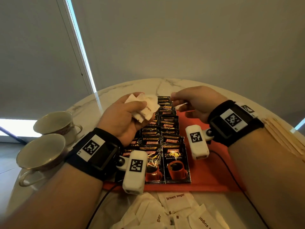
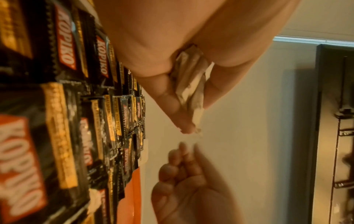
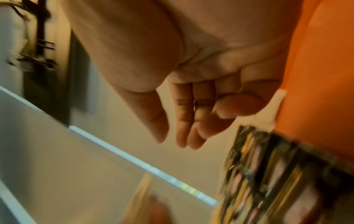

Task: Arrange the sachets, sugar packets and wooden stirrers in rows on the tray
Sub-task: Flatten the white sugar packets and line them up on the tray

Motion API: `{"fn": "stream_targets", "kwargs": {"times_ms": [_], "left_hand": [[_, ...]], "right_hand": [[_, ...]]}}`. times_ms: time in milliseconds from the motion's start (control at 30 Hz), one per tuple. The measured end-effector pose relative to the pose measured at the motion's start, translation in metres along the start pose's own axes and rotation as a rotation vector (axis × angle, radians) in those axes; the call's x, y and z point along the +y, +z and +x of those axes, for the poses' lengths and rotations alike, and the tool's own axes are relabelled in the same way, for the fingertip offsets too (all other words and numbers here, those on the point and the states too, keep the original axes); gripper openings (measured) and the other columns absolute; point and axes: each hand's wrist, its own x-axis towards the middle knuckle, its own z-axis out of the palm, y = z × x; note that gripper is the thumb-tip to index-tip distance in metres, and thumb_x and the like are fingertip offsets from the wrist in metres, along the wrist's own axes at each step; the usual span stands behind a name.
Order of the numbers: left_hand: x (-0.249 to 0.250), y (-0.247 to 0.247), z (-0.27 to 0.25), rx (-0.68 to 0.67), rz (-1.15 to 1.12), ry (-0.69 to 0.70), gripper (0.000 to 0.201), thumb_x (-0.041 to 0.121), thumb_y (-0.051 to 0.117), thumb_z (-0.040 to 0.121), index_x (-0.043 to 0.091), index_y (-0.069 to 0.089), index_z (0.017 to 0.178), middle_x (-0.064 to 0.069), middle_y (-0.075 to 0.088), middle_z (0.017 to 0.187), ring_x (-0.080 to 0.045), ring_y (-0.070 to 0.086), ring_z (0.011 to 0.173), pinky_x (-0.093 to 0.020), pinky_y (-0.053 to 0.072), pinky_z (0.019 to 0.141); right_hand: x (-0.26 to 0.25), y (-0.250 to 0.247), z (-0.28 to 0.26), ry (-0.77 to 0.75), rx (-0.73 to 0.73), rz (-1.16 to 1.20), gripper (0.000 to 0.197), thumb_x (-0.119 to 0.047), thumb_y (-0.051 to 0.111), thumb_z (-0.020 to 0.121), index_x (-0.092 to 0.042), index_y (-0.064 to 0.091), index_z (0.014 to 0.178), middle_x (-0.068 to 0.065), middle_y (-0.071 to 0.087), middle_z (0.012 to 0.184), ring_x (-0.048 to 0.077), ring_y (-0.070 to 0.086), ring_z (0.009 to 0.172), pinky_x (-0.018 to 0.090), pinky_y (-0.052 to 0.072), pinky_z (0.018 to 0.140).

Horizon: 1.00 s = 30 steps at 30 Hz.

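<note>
My left hand [image 1: 132,105] is raised over the far left of the orange tray [image 1: 209,171] and grips a crumpled bunch of white sugar packets [image 1: 145,109] between thumb and fingers [image 2: 170,104]; the bunch [image 2: 188,84] sticks out past the fingertips. My right hand [image 1: 179,100] hovers just right of it with relaxed fingers [image 3: 182,131] and nothing in them. Under it one white packet [image 1: 182,104] lies at the tray's far end. Black Kopiko sachets [image 1: 175,161] fill two overlapping rows down the tray.
Loose brown sugar packets [image 1: 175,200] lie on the marble table in front of the tray. A bundle of wooden stirrers [image 1: 283,134] lies at the right. Two teacups [image 1: 56,123] [image 1: 41,152] stand at the left table edge. The tray's right half [image 3: 316,75] is bare.
</note>
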Motion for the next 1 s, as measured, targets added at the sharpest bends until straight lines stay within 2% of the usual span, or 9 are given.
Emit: {"fn": "stream_targets", "kwargs": {"times_ms": [133, 300, 400, 467, 533, 600, 700, 833, 1000], "left_hand": [[0.000, 0.000, -0.002, -0.004, 0.015, 0.119, 0.026, -0.001, 0.069, 0.093, 0.018, 0.067, 0.111, -0.008, 0.079, 0.104, -0.026, 0.079, 0.089, -0.036, 0.062, 0.065], [0.006, -0.001, -0.006, -0.072, -0.009, 0.173, 0.041, -0.002, 0.074, 0.078, 0.017, 0.066, 0.113, -0.004, 0.081, 0.098, -0.028, 0.079, 0.090, -0.031, 0.063, 0.062], [0.008, -0.003, -0.006, -0.077, -0.041, 0.155, 0.037, -0.006, 0.072, 0.081, 0.018, 0.067, 0.109, -0.006, 0.081, 0.095, -0.026, 0.079, 0.086, -0.026, 0.060, 0.058], [0.005, -0.001, -0.006, -0.079, -0.019, 0.163, 0.039, -0.006, 0.075, 0.078, 0.019, 0.068, 0.107, -0.005, 0.081, 0.097, -0.024, 0.078, 0.086, -0.026, 0.058, 0.057], [0.001, 0.000, -0.007, -0.074, 0.026, 0.172, 0.042, -0.002, 0.080, 0.070, 0.020, 0.068, 0.104, -0.003, 0.080, 0.097, -0.022, 0.077, 0.086, -0.026, 0.057, 0.058], [0.000, 0.000, -0.006, -0.066, 0.025, 0.154, 0.035, -0.003, 0.079, 0.075, 0.020, 0.069, 0.100, -0.003, 0.080, 0.093, -0.020, 0.077, 0.081, -0.025, 0.056, 0.057], [0.002, -0.001, -0.006, -0.069, -0.012, 0.124, 0.021, -0.002, 0.072, 0.088, 0.017, 0.068, 0.096, -0.005, 0.080, 0.090, -0.020, 0.076, 0.077, -0.025, 0.057, 0.055], [0.004, -0.002, -0.007, -0.088, 0.029, 0.152, 0.033, -0.010, 0.072, 0.085, 0.016, 0.068, 0.106, -0.007, 0.081, 0.094, -0.023, 0.078, 0.081, -0.027, 0.059, 0.057], [0.005, 0.000, -0.008, -0.018, 0.084, 0.106, 0.014, 0.016, 0.073, 0.094, 0.015, 0.071, 0.108, -0.007, 0.078, 0.094, -0.018, 0.074, 0.074, -0.026, 0.056, 0.052]], "right_hand": [[-0.014, 0.022, -0.023, -0.082, -0.203, -0.079, 0.024, -0.036, 0.082, 0.081, -0.015, 0.074, 0.088, 0.002, 0.069, 0.079, 0.013, 0.059, 0.064, 0.029, 0.047, 0.060], [-0.018, 0.028, -0.027, -0.210, -0.144, -0.022, 0.014, -0.016, 0.081, 0.083, -0.008, 0.072, 0.090, 0.005, 0.071, 0.076, 0.014, 0.064, 0.064, 0.029, 0.055, 0.058], [-0.020, 0.029, -0.028, -0.238, -0.119, 0.077, 0.015, -0.011, 0.078, 0.086, -0.004, 0.069, 0.096, 0.008, 0.073, 0.081, 0.018, 0.069, 0.069, 0.034, 0.060, 0.063], [-0.019, 0.033, -0.030, -0.242, -0.159, 0.093, 0.024, -0.012, 0.080, 0.082, -0.003, 0.068, 0.101, 0.011, 0.075, 0.087, 0.020, 0.071, 0.071, 0.032, 0.061, 0.060], [-0.017, 0.038, -0.032, -0.257, -0.201, 0.021, 0.040, -0.021, 0.085, 0.070, -0.004, 0.069, 0.102, 0.015, 0.075, 0.093, 0.021, 0.071, 0.073, 0.030, 0.059, 0.057], [-0.016, 0.039, -0.032, -0.283, -0.198, -0.022, 0.040, -0.025, 0.086, 0.064, -0.007, 0.071, 0.096, 0.016, 0.076, 0.092, 0.023, 0.071, 0.073, 0.031, 0.059, 0.058], [-0.017, 0.035, -0.030, -0.294, -0.126, -0.007, 0.022, -0.020, 0.084, 0.075, -0.006, 0.074, 0.090, 0.017, 0.076, 0.092, 0.026, 0.071, 0.075, 0.035, 0.062, 0.065], [-0.016, 0.037, -0.030, -0.335, -0.033, 0.040, 0.007, -0.013, 0.079, 0.085, -0.007, 0.076, 0.086, 0.012, 0.077, 0.088, 0.024, 0.073, 0.075, 0.034, 0.061, 0.066], [-0.015, 0.039, -0.031, -0.390, -0.011, -0.045, 0.015, -0.020, 0.086, 0.077, -0.012, 0.075, 0.084, 0.010, 0.077, 0.086, 0.030, 0.076, 0.081, 0.042, 0.063, 0.072]]}}
